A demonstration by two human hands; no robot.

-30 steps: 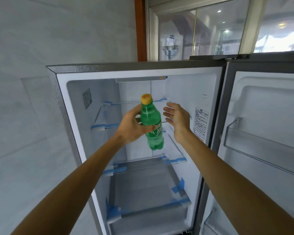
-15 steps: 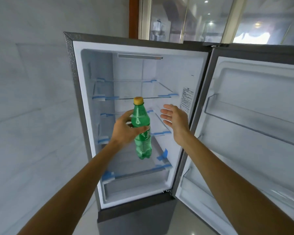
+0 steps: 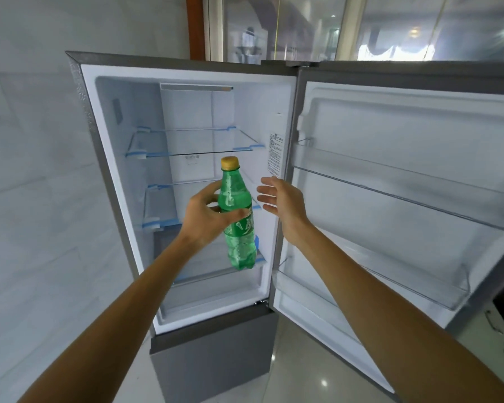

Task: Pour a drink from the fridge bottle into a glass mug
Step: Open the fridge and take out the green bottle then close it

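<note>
**Bottle in hand, pouring not yet begun**

The left hand grips the green bottle around its middle, fingers behind and thumb wrapped across the front just above the label. The bottle is upright with a slight tilt and rests on no shelf. Above the grip, its yellow cap is screwed on; below the grip, the lower body hangs free. It looks nearly full.

Just to the right of the grip, the right hand is held open with the palm turned toward the bottle and the fingers spread. It is near the bottle but not touching it, and it holds nothing.

Behind the grip is the fridge, its compartment showing only bare glass shelves. Further right, past the free hand, the door stands wide open with its bins unloaded. Below everything lies a pale tiled floor.

As a judgement, fetching the bottle is done or all but done. Most of the task is left: shutting the door, which the free hand seems well placed to do, carrying the bottle to the glass mug, taking off the cap, and pouring. No mug appears anywhere in this view, so where the pouring will take place cannot be told.
</note>
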